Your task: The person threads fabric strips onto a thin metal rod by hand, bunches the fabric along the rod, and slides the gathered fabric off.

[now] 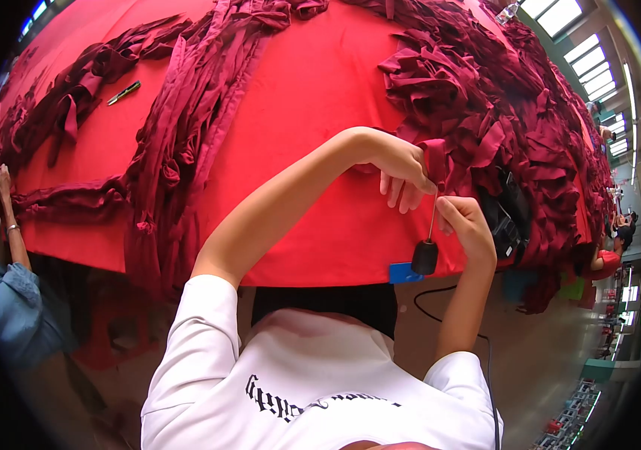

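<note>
My left hand [403, 171] bends down over the table edge, with thumb and forefinger pinched on a dark red fabric strip [434, 161]; its other fingers hang loose. Close beside it, my right hand [468, 225] is closed, its fingertips by the upper part of a thin metal rod [432, 221]. What those fingertips hold, if anything, is too small to tell. The rod rises from a black cylindrical base [425, 258] at the table's front edge. Next to that base lies a blue flat piece [404, 273].
A red cloth [298, 112] covers the table. Dark red strips lie in a large heap [478, 97] and a long bundle [185, 112]. A black object [506, 217] sits right of my hands. A pen [124, 93] lies left. Another person's hands [4, 187] touch the left edge.
</note>
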### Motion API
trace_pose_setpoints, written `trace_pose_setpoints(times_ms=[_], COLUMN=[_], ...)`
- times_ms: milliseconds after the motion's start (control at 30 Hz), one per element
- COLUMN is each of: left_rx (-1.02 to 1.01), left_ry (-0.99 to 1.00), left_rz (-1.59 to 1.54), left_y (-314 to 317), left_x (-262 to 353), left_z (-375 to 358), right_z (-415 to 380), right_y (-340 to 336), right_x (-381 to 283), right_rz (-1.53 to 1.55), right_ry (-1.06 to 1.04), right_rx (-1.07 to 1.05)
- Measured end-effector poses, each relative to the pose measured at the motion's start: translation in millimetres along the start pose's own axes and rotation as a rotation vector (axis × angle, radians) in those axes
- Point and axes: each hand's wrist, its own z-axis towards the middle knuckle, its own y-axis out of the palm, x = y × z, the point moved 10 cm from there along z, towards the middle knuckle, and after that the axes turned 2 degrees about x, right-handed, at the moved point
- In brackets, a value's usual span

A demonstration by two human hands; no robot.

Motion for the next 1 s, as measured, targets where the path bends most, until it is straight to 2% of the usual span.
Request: trace_pose_setpoints(times_ms=[33,67,167,233,267,467,1000], left_rx=[0.005,0.005,0.009,0.069,0.090,0.161,0.161], left_ry=[0.006,0.014,0.028,0.020,0.009,-0.031,-0.016], left_rz=[-0.005,-0.009,-0.027,-0.012,-0.015,0.020,-0.004], left_y=[0,2,1,-3,-3,-5,-7], left_x=[-1,-2,-5,-2,-2,3,-2], left_z=[2,6,9,3,3,0,4], right_z=[-8,-16,-55,-80,-90,-101,-74], right_y=[-3,0,25,49,57,92,133], right_x=[-16,-38,-120,-176,-193,-238,-212], right_rz=[-0.109,-0.049,0.206,0.336,0.351,0.325,0.029], right_ry=[-0.055,-0.157,-0.622,-0.943,-1.015,-1.178,-1.018], right_rx=[0.096,0.106,-0.001,-0.232,-0.283,-0.295,-0.397])
